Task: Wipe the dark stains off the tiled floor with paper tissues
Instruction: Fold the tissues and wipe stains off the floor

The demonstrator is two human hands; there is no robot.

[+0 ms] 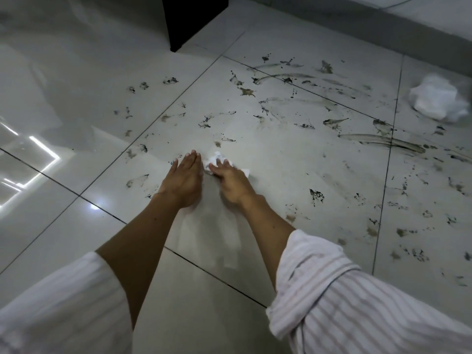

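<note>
tissue (217, 159): crumpled white wad on the floor (281, 154), mid-frame, under the right hand's fingertips; a flat corner sticks out to the right of the hand
right hand (231, 181): palm down, blurred, fingers (224, 163) spread and fairly straight, pressing on the tissue
left hand (182, 178): just beside the tissue on its left, flat on the floor, fingers straight and together, holding nothing
stains (316, 195): dark splotches and smears over the pale glossy tiles, thickest right of and beyond the hands; long streaks far right
patch by hands: tile between and below the forearms looks mostly free of marks
tissue pile (439, 98): bunched white paper at right edge, well apart from hands
sleeves (344, 297): white striped, pushed up both forearms
dark block (191, 19): black furniture at top, standing on floor
wall base: grey strip top right
</note>
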